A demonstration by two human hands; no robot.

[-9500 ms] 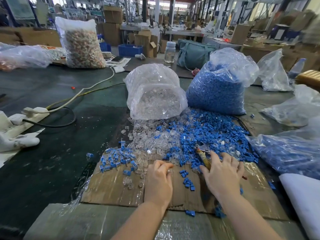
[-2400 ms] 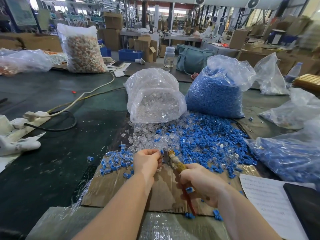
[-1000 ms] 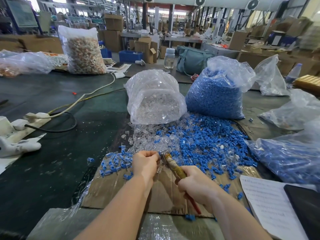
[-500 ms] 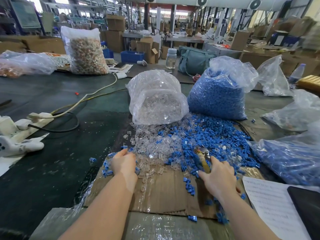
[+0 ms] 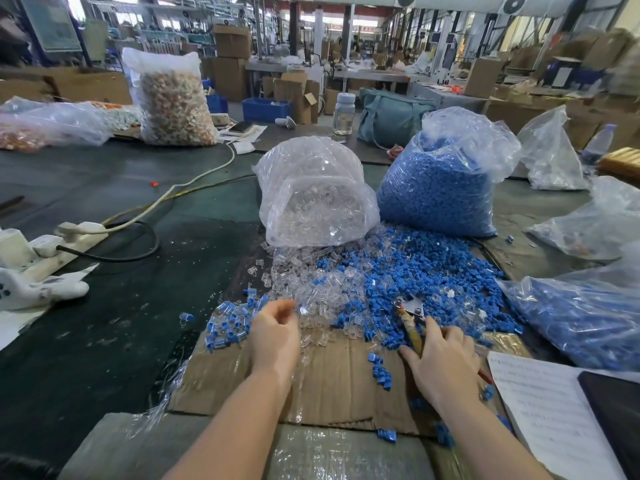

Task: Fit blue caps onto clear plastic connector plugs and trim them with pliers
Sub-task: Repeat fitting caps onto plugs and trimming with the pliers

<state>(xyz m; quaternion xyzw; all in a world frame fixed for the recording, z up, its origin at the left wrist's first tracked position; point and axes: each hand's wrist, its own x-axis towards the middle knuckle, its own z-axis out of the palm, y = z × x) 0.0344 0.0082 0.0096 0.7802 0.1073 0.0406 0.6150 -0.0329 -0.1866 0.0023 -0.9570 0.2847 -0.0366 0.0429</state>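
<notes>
Clear plugs [image 5: 304, 289]: a loose see-through heap spilling out from the mouth of the clear bag, lying every which way.
Blue caps [image 5: 429, 271]: a wide bright-blue scatter just right of the plugs, mixing with them at the seam.
Capped plugs [image 5: 230, 323]: a small pile, clear bodies with blue ends, at the cardboard's left edge.
Pliers [image 5: 410, 320]: lying on the blue caps, metal nose pointing away, yellowish handle running toward the near edge.

Blue caps [image 5: 426, 275], clear plugs [image 5: 311, 289], brown cardboard [image 5: 339, 379], yellow-handled pliers [image 5: 410, 323]
</notes>
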